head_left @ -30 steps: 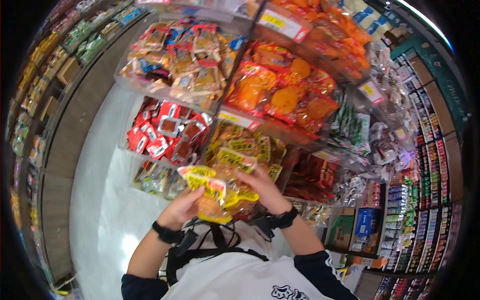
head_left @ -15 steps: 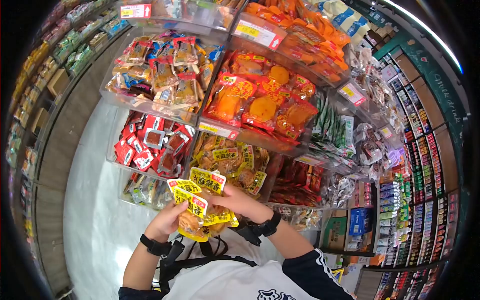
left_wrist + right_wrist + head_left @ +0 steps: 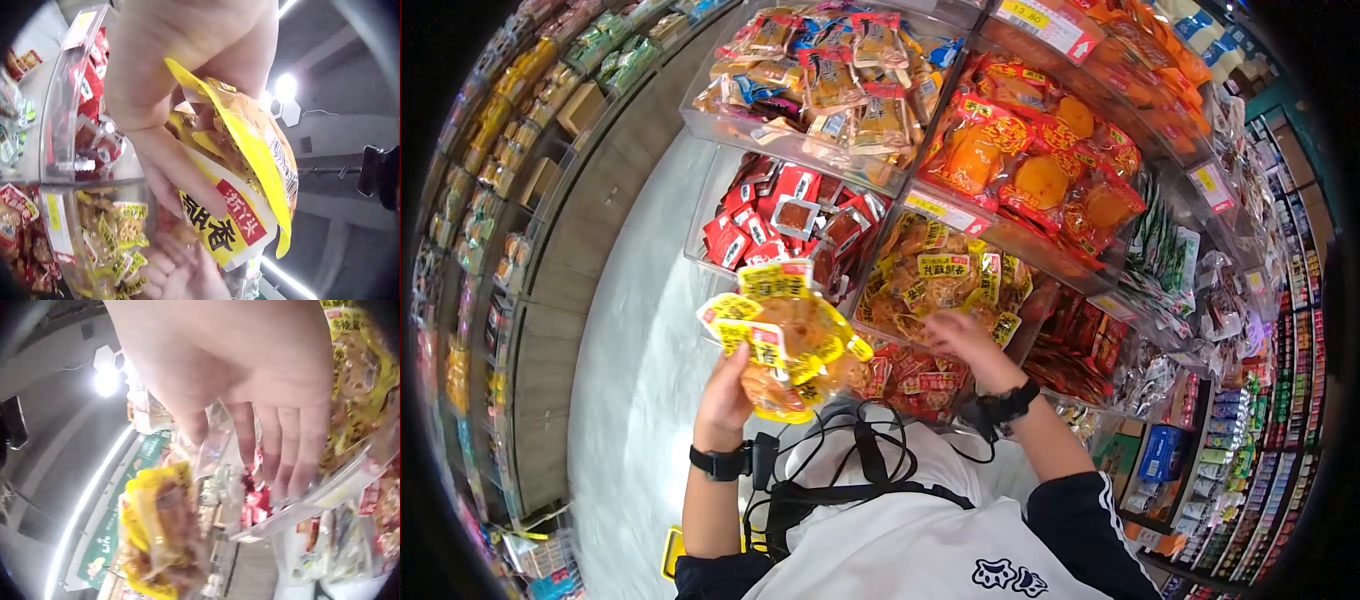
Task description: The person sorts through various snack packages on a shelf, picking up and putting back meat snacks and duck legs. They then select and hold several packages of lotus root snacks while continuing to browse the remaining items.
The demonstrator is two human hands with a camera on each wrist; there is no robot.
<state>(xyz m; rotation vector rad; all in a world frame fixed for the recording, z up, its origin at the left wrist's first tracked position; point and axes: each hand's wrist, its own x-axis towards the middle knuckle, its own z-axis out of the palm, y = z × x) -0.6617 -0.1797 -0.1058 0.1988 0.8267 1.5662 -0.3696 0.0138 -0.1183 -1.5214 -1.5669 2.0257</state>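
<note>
In the head view my left hand point(image 3: 725, 396) grips several yellow-edged clear snack packets point(image 3: 795, 335), thumb on the front. The left wrist view shows its fingers curled round the packets point(image 3: 247, 169). My right hand point(image 3: 968, 345) is over the front edge of the bin of matching yellow packets point(image 3: 940, 278), apart from the held ones. In the right wrist view that hand point(image 3: 250, 394) has its fingers extended downward by the clear bin lip point(image 3: 312, 512), nothing held, and the held packets point(image 3: 162, 531) hang beyond it.
Bins of red packets point(image 3: 750, 225), small snack packs point(image 3: 835, 85) and orange-filled red packets point(image 3: 1035, 170) surround the yellow bin. A curved shelf point(image 3: 565, 330) runs along the left, with pale floor point(image 3: 625, 330) beside it. Stocked shelves point(image 3: 1250, 430) stand at the right.
My right hand has come off the held packets and moved right to the yellow bin. The left hand keeps its grip, and the packets have shifted slightly left. The head view has shifted.
</note>
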